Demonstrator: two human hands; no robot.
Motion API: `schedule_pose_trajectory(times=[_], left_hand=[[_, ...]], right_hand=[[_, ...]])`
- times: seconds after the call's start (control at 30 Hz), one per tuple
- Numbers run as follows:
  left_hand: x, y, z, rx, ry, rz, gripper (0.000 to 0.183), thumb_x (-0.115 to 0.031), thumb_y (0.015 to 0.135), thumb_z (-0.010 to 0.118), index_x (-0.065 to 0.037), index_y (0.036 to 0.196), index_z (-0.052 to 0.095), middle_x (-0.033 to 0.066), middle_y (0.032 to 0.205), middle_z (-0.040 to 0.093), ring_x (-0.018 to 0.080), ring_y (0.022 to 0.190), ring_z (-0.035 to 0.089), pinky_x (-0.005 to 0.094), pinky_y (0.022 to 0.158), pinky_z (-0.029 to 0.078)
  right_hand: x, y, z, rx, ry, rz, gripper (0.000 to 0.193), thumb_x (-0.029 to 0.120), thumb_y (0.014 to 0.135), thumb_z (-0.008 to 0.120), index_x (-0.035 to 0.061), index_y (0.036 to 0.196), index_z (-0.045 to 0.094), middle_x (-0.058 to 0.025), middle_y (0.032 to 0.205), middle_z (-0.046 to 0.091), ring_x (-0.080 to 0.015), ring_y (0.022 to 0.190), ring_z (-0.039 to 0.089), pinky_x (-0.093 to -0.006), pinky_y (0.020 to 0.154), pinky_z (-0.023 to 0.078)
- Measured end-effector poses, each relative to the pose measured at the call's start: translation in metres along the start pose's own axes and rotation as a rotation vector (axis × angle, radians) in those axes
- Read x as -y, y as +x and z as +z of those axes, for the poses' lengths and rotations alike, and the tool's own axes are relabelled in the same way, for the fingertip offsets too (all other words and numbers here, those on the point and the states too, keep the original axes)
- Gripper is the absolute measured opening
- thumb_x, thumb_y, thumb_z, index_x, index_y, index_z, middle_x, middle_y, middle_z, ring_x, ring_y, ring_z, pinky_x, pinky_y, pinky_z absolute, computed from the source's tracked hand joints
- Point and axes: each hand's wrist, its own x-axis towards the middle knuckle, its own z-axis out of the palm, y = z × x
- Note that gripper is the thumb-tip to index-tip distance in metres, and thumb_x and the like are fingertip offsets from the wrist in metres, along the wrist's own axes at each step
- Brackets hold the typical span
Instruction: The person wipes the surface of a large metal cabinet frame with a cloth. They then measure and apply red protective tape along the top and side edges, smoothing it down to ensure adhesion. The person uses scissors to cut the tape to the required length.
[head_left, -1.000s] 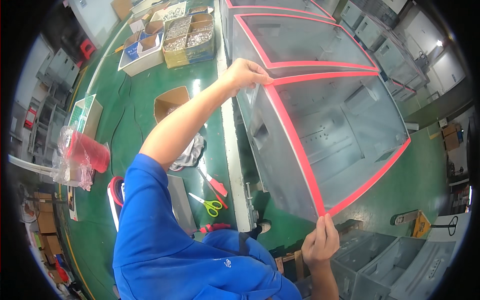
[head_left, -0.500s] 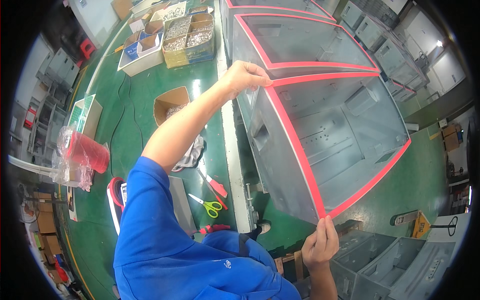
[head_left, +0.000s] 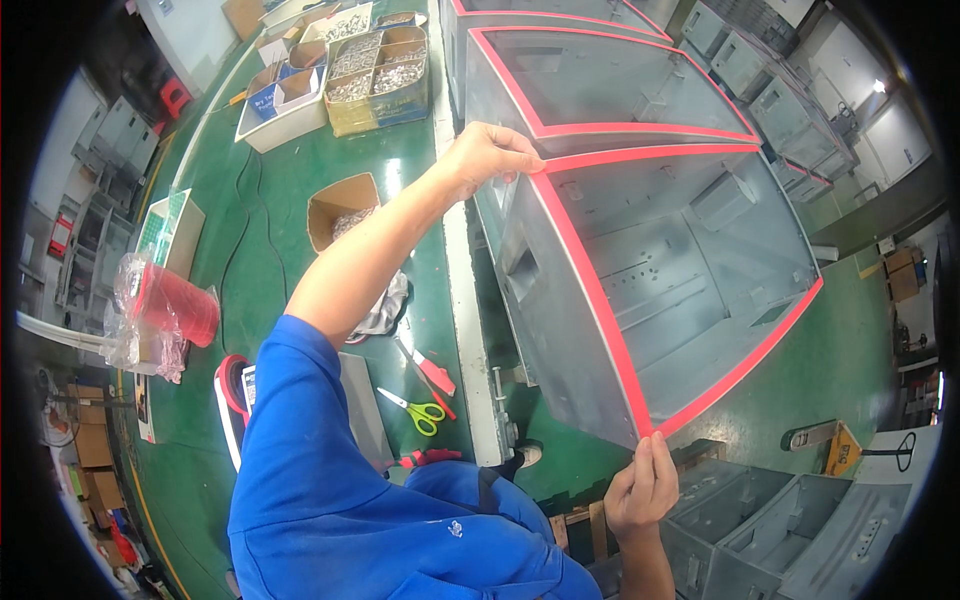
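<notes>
An open grey metal cabinet [head_left: 560, 330] lies in front of me with a flat red strip [head_left: 597, 285] along its rim. My left hand [head_left: 490, 160], arm stretched out, is closed at the far left corner, thumb and fingers pinching the strip's end there. At the near corner my right hand [head_left: 642, 488] is also closed, its thumb and fingertips pinching the red strip where two sides meet. Between the hands the strip runs straight along the left edge. Inside the cabinet, small holes and brackets show.
More red-edged cabinets [head_left: 610, 80] stand behind. On the green bench [head_left: 300, 190] at left are yellow-green scissors [head_left: 412, 410], a cardboard box [head_left: 340, 205] of small parts, bins of hardware [head_left: 380, 80] and a plastic-wrapped red roll [head_left: 175, 300]. Grey cabinets [head_left: 790, 530] and a pallet jack [head_left: 845, 450] are at lower right.
</notes>
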Motion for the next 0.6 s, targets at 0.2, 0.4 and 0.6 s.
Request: schedule_pose_trajectory(times=[0.2,0.4,0.6], left_hand=[[0.001,-0.003,0.002,-0.004,0.069,0.054,0.014,-0.007,0.067,0.073,0.000,0.077,0.066,0.0037,0.075,0.061,0.0087,0.060,0.052,0.0212,0.051,0.039],[-0.005,-0.008,0.008,-0.112,0.033,0.086,0.025,-0.008,0.073,0.068,0.001,0.096,0.063,0.0031,0.079,0.059,0.0080,0.060,0.051,0.0206,0.052,0.039],[0.013,0.002,-0.013,-0.124,-0.147,0.030,0.024,-0.014,0.082,0.060,0.000,0.102,0.061,0.0024,0.084,0.060,0.0064,0.058,0.048,0.0207,0.051,0.038]], right_hand=[[0.000,0.000,0.000,0.003,0.000,-0.007,0.030,-0.014,0.072,0.051,-0.0119,0.101,0.054,-0.0249,0.100,0.055,-0.0333,0.088,0.059,-0.0351,0.071,0.052],[0.000,0.000,0.001,-0.006,0.004,-0.005,0.030,-0.013,0.072,0.050,-0.0121,0.102,0.054,-0.0253,0.100,0.055,-0.0338,0.087,0.059,-0.0354,0.071,0.052],[-0.002,-0.001,0.002,-0.027,0.002,-0.026,0.031,-0.011,0.071,0.049,-0.0120,0.102,0.054,-0.0254,0.102,0.054,-0.0309,0.081,0.058,-0.0334,0.065,0.050]])
